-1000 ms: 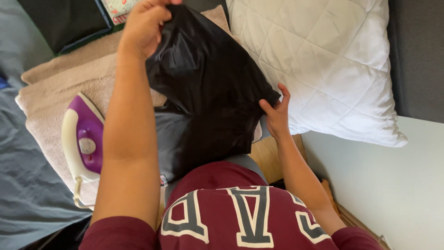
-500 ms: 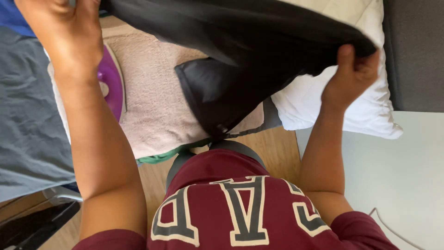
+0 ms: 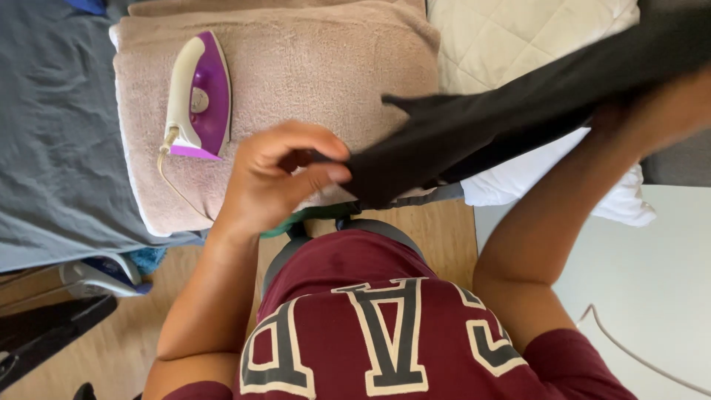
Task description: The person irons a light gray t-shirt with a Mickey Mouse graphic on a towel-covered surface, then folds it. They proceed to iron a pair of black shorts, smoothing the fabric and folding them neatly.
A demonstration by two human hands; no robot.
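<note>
Head view shows left hand point(image 3: 278, 178) fingers pinching the black cloth point(image 3: 503, 118), right hand point(image 3: 659, 111) gripping too; pull it flat over the towel point(image 3: 311, 67).

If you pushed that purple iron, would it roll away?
Probably not: the purple iron lies flat on the pink towel, so it would likely drag. It looks solid and probably heavy. Its cord might tug.

The black garment point(image 3: 474, 133) looks smooth matt cloth, the beige towel point(image 3: 311, 67) fuzzy terry, the purple iron point(image 3: 198, 96) glossy plastic, the floor point(image 3: 444, 230) pale wood.
</note>
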